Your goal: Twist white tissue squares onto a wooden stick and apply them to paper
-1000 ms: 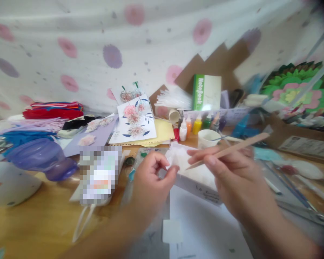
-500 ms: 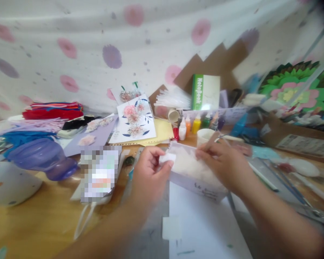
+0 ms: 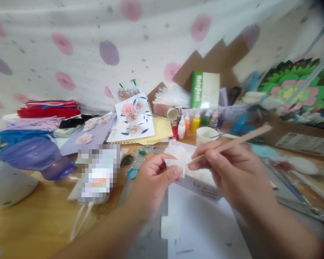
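Note:
Between the thumb and fingers of my left hand (image 3: 160,176) is a small piece of white paper (image 3: 179,166). My right hand (image 3: 232,167) is closed round a flat wooden stick (image 3: 241,139), which slants up to the right. The stick's lower tip is at the paper's right edge; I cannot tell whether they touch. Beneath both hands stands a pale box (image 3: 199,185) with handwriting on its front side. Part of its whitish contents shows, and the right hand hides the rest. A white sheet (image 3: 202,223) lies in front of the box, with a small white square (image 3: 166,226) at its left edge.
Behind the box are a white cup (image 3: 205,133) and several paint bottles (image 3: 196,124). A pixelated item (image 3: 98,174) with a white cord and a purple translucent vessel (image 3: 40,158) are at left. Scissors (image 3: 313,212), brushes and a cardboard box (image 3: 299,144) lie at right.
The wooden stick now shows clearly in my right hand, its tip brought to the paper. My left hand has shifted slightly right and down with the paper. The view has moved slightly.

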Demonstrator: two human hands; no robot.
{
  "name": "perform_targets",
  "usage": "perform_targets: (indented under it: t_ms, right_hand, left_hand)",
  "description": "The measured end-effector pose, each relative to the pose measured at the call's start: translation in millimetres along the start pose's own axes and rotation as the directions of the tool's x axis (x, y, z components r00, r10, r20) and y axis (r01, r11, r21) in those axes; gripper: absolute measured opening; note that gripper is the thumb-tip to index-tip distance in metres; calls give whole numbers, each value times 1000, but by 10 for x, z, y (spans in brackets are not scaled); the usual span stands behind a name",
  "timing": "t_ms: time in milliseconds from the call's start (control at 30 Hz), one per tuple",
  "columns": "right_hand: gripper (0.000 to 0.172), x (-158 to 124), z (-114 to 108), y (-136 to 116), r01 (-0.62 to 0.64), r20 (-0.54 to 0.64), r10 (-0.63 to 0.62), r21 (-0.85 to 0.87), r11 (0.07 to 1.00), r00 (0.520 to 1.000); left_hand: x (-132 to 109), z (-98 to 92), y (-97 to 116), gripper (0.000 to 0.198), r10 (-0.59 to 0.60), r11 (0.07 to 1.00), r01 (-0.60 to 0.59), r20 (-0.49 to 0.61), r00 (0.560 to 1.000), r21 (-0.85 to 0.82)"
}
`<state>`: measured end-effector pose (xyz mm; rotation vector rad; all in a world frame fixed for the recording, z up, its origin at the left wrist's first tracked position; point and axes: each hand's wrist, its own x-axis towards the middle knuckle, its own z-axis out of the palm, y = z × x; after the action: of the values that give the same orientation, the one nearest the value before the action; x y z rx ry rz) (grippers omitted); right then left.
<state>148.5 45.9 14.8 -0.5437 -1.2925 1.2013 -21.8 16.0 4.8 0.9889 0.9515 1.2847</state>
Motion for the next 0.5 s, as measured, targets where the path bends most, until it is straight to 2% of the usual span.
perform_targets:
  t_ms: [167,400,500]
  right_hand:
    - [9,-10,22,-7,65,31,-63,-55,996,998]
    - [7,-49,-5,2,108,35,-105,-130,986,994]
    - [15,-35,29,-37,127,74,-115,-186,974,991]
  left_hand:
    - [-25,17,36,11,-14,996,19,60,998,-86]
    - [0,-52,-7,9,-16,998,13,53,998,58]
    - [4,-51,-3,9,14,994,-19,47,999,105]
